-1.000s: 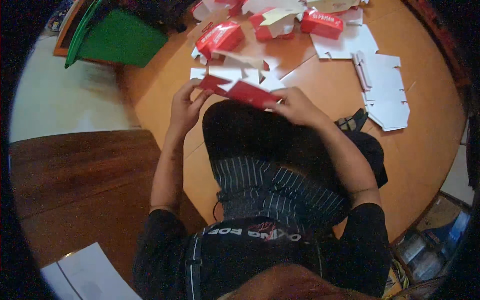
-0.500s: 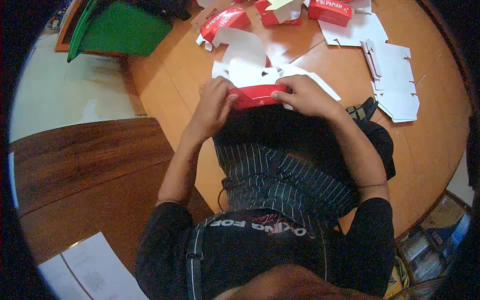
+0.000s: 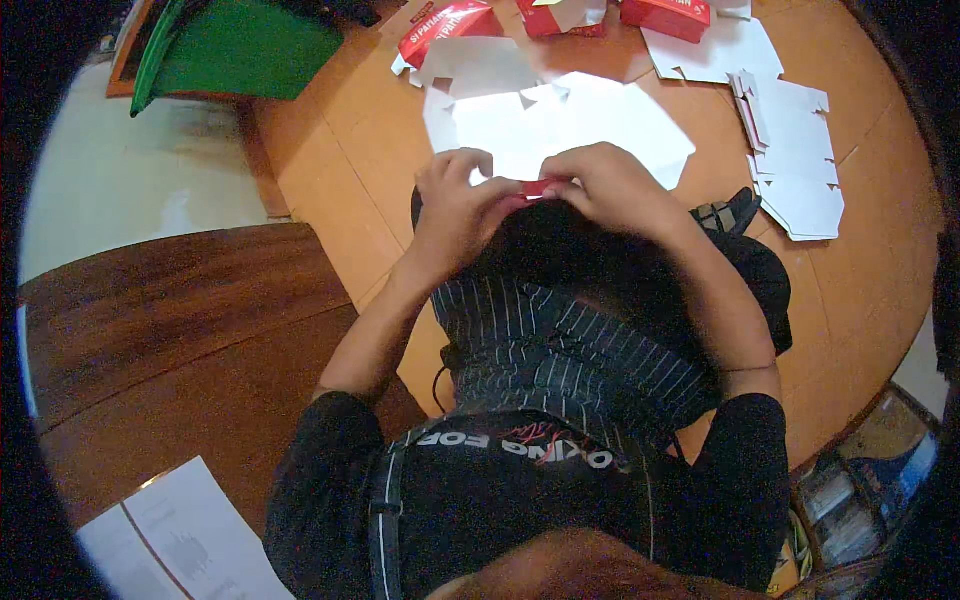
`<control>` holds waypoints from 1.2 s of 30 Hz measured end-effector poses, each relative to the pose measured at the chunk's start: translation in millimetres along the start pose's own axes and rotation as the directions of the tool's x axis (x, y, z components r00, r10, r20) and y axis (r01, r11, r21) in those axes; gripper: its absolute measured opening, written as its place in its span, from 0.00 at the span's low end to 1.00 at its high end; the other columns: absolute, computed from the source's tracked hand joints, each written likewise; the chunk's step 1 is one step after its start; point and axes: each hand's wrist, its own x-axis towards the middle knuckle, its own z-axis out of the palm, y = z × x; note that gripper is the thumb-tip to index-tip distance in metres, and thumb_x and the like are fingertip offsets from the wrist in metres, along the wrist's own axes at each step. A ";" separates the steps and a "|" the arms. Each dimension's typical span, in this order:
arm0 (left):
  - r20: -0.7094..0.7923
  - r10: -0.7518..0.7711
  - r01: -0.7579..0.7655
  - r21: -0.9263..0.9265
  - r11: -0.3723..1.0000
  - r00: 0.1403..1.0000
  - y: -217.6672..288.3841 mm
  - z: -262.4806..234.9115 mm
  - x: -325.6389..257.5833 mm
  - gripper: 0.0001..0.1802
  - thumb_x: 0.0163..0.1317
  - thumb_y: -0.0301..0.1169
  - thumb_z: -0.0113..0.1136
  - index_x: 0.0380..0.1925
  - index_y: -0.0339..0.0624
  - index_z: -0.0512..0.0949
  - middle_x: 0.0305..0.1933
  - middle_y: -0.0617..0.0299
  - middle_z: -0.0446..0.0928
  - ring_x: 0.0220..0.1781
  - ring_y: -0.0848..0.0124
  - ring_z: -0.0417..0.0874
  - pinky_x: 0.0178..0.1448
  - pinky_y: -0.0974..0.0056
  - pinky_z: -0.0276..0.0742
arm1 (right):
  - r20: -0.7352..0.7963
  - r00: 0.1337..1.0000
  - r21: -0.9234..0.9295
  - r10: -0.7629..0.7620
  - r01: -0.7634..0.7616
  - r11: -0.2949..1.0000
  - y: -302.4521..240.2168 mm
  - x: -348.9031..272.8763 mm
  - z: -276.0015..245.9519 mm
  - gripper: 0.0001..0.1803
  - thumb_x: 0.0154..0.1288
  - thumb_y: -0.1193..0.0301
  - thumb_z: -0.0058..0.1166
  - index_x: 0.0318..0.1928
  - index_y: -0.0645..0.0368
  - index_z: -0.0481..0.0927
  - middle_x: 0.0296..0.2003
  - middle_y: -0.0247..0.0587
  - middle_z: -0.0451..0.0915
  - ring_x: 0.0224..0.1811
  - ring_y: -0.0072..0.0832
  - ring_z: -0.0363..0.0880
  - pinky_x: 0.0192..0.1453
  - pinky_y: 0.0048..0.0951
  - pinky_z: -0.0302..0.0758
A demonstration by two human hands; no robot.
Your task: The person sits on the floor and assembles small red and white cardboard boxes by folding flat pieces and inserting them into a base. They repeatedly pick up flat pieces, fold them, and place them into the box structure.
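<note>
notched wht cardbd [image 3: 575, 125], red edge [image 3: 537, 188] btwn hands [image 3: 458, 203] [image 3: 602, 188]

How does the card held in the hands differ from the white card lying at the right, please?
The held card is gripped by the left hand and right hand; the floor card lies untouched. The held card shows red between the hands; the floor card's visible face is mostly white. The held card is broadest side to side; the floor card, front to back. Both have notches.
</note>
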 end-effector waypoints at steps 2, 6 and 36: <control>-0.191 -0.154 0.117 -0.191 0.975 0.970 3.0 7.8 -1.4 0.08 0.57 0.37 0.69 0.33 0.47 0.84 0.42 0.61 0.76 0.51 0.60 0.74 0.57 0.54 0.61 | 0.014 0.997 0.012 -0.070 0.070 0.997 2.3 -0.1 -8.5 0.08 0.64 0.64 0.58 0.40 0.52 0.83 0.36 0.48 0.83 0.42 0.51 0.81 0.46 0.47 0.77; 0.105 -0.080 0.096 -0.151 0.984 0.991 -22.0 3.9 -13.2 0.09 0.61 0.38 0.66 0.31 0.46 0.84 0.36 0.62 0.79 0.46 0.62 0.77 0.57 0.53 0.61 | -0.257 0.949 -0.006 -0.182 0.186 0.982 2.1 -4.3 -8.2 0.06 0.61 0.73 0.60 0.39 0.58 0.83 0.34 0.45 0.84 0.37 0.44 0.83 0.43 0.38 0.77; 0.196 -0.012 0.042 -0.148 0.988 0.981 -18.8 4.3 -7.4 0.12 0.65 0.37 0.61 0.27 0.43 0.77 0.29 0.58 0.75 0.40 0.59 0.76 0.51 0.55 0.64 | -0.397 0.918 0.261 0.012 0.100 0.960 0.5 10.5 31.4 0.08 0.65 0.68 0.58 0.37 0.59 0.83 0.33 0.49 0.81 0.35 0.44 0.82 0.42 0.39 0.77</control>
